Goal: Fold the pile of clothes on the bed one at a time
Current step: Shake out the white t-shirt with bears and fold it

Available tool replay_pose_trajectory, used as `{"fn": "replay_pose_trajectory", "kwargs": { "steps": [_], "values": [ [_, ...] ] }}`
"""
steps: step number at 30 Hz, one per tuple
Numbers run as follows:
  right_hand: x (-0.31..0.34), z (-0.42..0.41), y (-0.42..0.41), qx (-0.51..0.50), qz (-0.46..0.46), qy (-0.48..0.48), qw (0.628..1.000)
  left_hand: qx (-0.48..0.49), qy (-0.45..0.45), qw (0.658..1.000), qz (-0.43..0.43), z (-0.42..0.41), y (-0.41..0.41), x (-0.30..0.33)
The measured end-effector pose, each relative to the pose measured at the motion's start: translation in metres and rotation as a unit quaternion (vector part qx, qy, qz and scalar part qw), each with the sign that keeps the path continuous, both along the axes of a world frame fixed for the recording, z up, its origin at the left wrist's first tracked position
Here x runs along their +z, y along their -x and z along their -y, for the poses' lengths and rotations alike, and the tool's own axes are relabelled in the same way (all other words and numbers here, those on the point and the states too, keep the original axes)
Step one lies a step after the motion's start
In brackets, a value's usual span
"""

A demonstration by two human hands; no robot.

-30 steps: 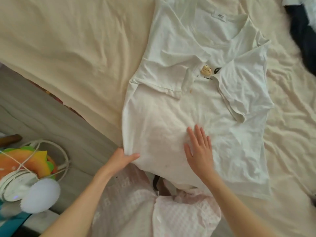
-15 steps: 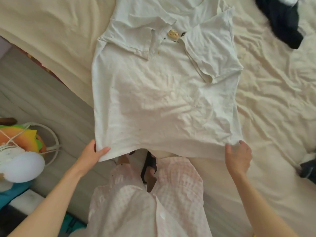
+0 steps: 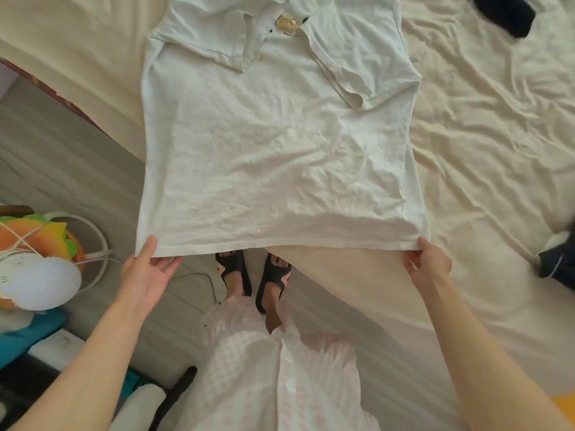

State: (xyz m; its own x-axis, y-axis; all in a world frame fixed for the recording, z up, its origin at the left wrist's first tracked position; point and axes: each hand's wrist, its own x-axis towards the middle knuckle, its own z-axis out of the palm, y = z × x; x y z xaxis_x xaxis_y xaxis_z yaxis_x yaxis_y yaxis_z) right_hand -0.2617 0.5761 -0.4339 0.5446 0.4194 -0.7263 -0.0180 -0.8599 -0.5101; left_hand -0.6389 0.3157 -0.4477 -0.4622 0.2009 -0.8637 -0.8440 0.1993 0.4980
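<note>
Basically left hand (image 3: 146, 270) and right hand (image 3: 427, 264) each pinch a hem corner of the white T-shirt (image 3: 280, 144), sleeves already tucked in, hem taut off the bed (image 3: 497, 150) edge, likely for folding bottom up.

White t-shirt (image 3: 280, 144): thin matt knit cloth, creased, small brownish specks, ribbed hemmed edges on sleeves and bottom. Small print (image 3: 287, 21) on chest, looks rubbery, too small to tell. Bed sheet (image 3: 497, 150): cream matt woven cloth, heavily wrinkled on right, smoother far left. Dark garment (image 3: 505, 14) far right: navy matt cloth. Floor (image 3: 56, 157): grey wood-grain, low sheen. Slippers (image 3: 252, 275): dark matt rubber or foam. Person's clothing (image 3: 273, 368): pale pink checked cloth, light, slightly crinkled. White round object (image 3: 46, 281) near left: smooth plastic, soft gloss. Cable (image 3: 99, 241): white smooth plastic.
</note>
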Motion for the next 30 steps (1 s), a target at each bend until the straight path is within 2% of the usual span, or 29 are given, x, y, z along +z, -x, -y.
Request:
{"fn": "replay_pose_trajectory", "kwargs": {
  "steps": [6,10,15,20,24,28,30],
  "values": [
    [0.031,-0.008,-0.014,-0.115,-0.131,-0.059,0.983,0.014,0.022,0.998,-0.061,-0.005,0.001,0.014],
    [0.041,-0.007,-0.013,-0.127,-0.160,-0.001,0.979,0.020,0.035,0.997,-0.073,-0.008,-0.004,0.026],
    [0.039,-0.003,0.004,-0.111,-0.188,0.079,0.973,0.034,0.010,0.998,-0.045,-0.013,-0.011,0.033],
    [0.040,-0.004,0.023,-0.096,-0.199,0.126,0.967,0.097,-0.030,0.995,-0.020,-0.018,-0.005,0.038],
    [0.047,-0.009,0.015,-0.150,-0.211,0.085,0.962,0.047,-0.005,0.997,-0.061,-0.016,-0.001,0.041],
    [0.064,-0.017,-0.015,-0.279,-0.330,-0.003,0.902,0.021,0.035,0.994,-0.105,-0.004,0.007,0.051],
    [0.075,-0.028,-0.030,-0.304,-0.331,-0.024,0.893,0.015,0.061,0.989,-0.136,0.001,0.014,0.057]
  ]
}}
